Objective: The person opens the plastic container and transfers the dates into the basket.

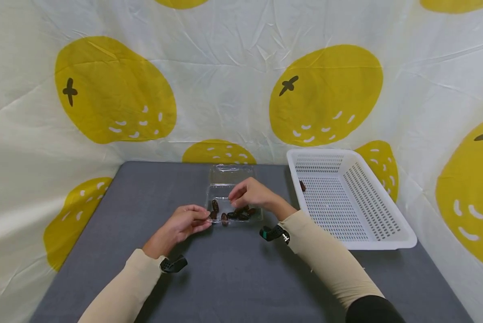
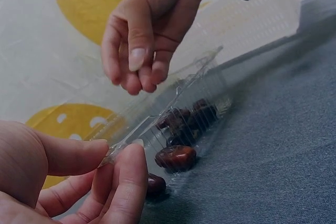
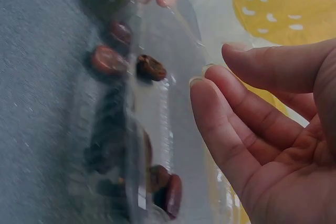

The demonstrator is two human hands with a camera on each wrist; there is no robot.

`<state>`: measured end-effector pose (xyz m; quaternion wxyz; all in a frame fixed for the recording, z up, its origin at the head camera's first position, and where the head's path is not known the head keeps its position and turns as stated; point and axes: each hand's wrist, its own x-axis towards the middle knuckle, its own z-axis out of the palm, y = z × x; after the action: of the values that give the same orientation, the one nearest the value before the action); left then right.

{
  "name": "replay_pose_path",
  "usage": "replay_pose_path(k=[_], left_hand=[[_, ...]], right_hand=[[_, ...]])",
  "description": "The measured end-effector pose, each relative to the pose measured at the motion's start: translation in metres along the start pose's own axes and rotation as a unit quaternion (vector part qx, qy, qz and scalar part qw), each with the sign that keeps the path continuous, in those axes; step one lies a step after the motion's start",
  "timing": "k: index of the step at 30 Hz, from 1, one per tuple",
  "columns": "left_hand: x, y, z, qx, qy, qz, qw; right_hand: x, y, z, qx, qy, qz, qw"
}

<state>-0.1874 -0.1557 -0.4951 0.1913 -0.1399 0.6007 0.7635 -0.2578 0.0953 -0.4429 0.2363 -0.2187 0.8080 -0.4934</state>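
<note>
A clear plastic clamshell box (image 1: 217, 192) lies with its lid (image 1: 232, 175) raised at the back. Several dark brown dates (image 1: 224, 219) lie in its tray. My left hand (image 1: 183, 223) pinches the box's near left rim between thumb and forefinger, as the left wrist view shows up close. Over the right part of the tray hovers my right hand (image 1: 252, 196). Its fingers (image 3: 207, 108) are relaxed, bent a little, with a gap to the thumb and nothing held. A glossy date (image 2: 176, 158) shows through the box's ribbed wall in the left wrist view.
To the right stands a white perforated plastic basket (image 1: 387, 244), with one dark date (image 1: 302, 185) at its left side. Both sit on a grey cloth-covered table (image 1: 225, 278). A white curtain with yellow fruit prints (image 1: 225, 98) hangs behind.
</note>
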Motion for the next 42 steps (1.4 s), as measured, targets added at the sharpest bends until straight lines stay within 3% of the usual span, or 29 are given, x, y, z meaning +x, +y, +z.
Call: replay_pose_path(k=[11, 19, 29, 36, 42], left_hand=[[0.001, 0.0, 0.0, 0.0, 0.002, -0.001, 1.0], [0.002, 0.0, 0.0, -0.002, 0.0, -0.001, 1.0], [0.004, -0.001, 0.0, -0.005, -0.002, -0.004, 1.0], [0.003, 0.0, 0.001, 0.0, -0.005, 0.002, 1.0], [0.001, -0.001, 0.002, -0.003, -0.01, -0.001, 0.9999]], right_hand=[[0.008, 0.006, 0.017, -0.02, -0.035, -0.004, 0.9992], [0.013, 0.016, 0.017, -0.095, -0.048, -0.009, 0.9943], [0.021, 0.025, 0.02, -0.207, -0.021, -0.023, 0.9779], [0.026, 0.03, 0.022, -0.292, -0.003, -0.03, 0.956], [0.027, 0.032, 0.025, -0.307, -0.005, -0.029, 0.9514]])
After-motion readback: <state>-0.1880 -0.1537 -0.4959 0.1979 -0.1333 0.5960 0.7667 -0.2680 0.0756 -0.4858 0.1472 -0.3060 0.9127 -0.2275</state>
